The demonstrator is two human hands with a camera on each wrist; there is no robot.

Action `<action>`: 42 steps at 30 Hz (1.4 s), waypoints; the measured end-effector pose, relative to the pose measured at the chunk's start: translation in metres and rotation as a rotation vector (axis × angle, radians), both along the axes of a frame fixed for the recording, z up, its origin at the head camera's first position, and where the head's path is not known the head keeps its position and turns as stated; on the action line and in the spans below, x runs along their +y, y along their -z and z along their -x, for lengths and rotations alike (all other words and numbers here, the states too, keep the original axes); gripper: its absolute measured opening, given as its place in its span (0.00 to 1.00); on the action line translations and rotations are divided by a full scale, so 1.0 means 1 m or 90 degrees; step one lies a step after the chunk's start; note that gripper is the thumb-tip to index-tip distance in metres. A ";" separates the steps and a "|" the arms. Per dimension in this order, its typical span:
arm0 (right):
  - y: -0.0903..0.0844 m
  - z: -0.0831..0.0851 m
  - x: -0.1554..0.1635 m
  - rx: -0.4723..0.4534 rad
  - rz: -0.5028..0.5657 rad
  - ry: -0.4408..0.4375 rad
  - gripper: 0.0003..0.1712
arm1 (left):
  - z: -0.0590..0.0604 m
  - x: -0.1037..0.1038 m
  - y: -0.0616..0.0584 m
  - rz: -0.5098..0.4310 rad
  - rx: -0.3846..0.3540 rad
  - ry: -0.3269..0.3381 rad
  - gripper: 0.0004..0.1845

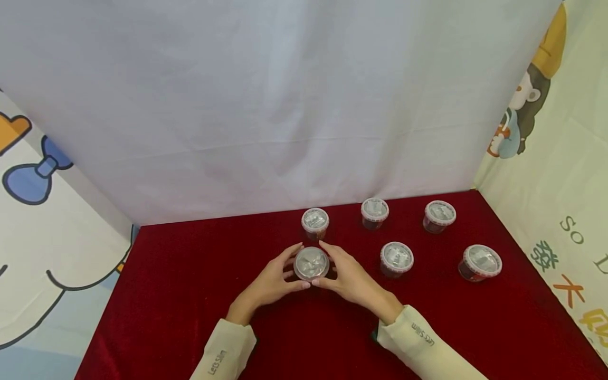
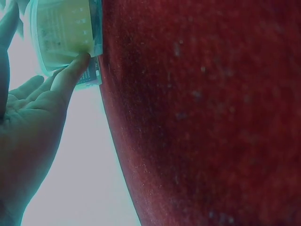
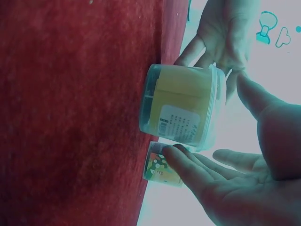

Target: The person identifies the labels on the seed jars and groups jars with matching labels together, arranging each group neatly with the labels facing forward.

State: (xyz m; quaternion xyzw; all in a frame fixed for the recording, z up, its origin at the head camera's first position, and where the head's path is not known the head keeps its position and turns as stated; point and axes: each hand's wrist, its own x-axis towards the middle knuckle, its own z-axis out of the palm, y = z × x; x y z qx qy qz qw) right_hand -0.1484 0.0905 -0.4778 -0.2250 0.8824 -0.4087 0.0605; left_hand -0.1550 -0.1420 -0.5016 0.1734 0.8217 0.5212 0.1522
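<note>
In the head view a round plastic tub with a clear lid stands on the red cloth, between my two hands. My left hand curves round its left side, thumb by the near rim and index finger at the far side. From the right, my right hand holds it in mirror fashion, the thumb tips close together in front. The right wrist view shows the tub's yellow band and white label side-on, with its base down at the cloth. A fingertip lies against the tub's lower side in the left wrist view.
Just behind stands another lidded tub. Several more sit to the right, among them a back tub, a nearer tub and a far-right tub. A white curtain closes off the back of the red-covered table.
</note>
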 end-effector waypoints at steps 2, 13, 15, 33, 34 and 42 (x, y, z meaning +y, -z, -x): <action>0.000 0.000 -0.001 -0.013 0.012 0.003 0.48 | 0.000 0.000 0.000 0.000 -0.003 0.000 0.49; 0.009 0.002 -0.003 -0.038 0.054 0.006 0.43 | 0.001 0.000 0.004 0.007 0.010 0.004 0.42; 0.009 0.001 -0.003 -0.035 0.054 0.011 0.42 | 0.001 0.000 0.005 0.010 0.013 -0.002 0.41; 0.002 0.000 0.002 -0.057 0.133 0.009 0.41 | -0.007 0.002 -0.010 -0.037 0.021 -0.072 0.39; 0.001 0.000 0.002 -0.055 0.137 0.012 0.41 | -0.007 0.002 -0.010 -0.040 0.021 -0.077 0.38; 0.002 -0.001 0.001 -0.049 0.152 0.012 0.41 | -0.009 0.003 -0.010 -0.061 0.015 -0.103 0.37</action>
